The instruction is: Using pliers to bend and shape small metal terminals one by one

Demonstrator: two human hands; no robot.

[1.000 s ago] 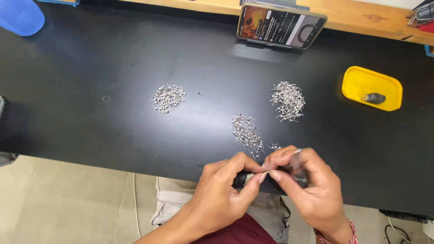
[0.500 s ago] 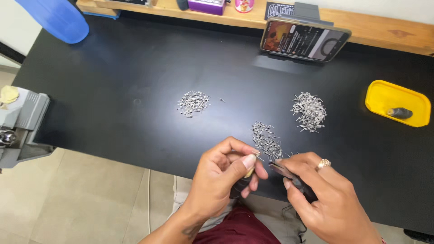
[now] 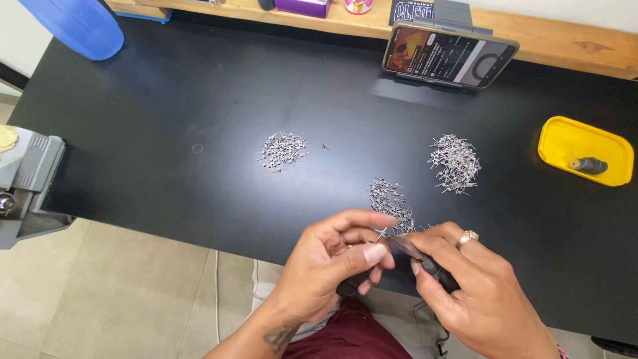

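Observation:
My left hand (image 3: 335, 256) pinches a tiny metal pin (image 3: 380, 234) between thumb and fingertips at the near edge of the black table (image 3: 166, 100). My right hand (image 3: 475, 286), wearing a ring, grips a dark slim tool (image 3: 419, 256) whose tip meets that pin. Just beyond the hands lies a small heap of metal pins (image 3: 391, 199). A second heap (image 3: 455, 163) sits farther right and a third heap (image 3: 282, 149) to the left, with one stray pin beside it.
A yellow tray (image 3: 565, 143) holding a dark metal part (image 3: 588, 165) sits at the right. A phone (image 3: 448, 54) leans on a stand at the back by a wooden ledge. A blue object (image 3: 76, 26) is far left; a grey vise (image 3: 26, 186) is clamped at the left edge.
The view has shifted and my hands have parted slightly. The right hand now shows the tool's tip against the pin in my left fingers.

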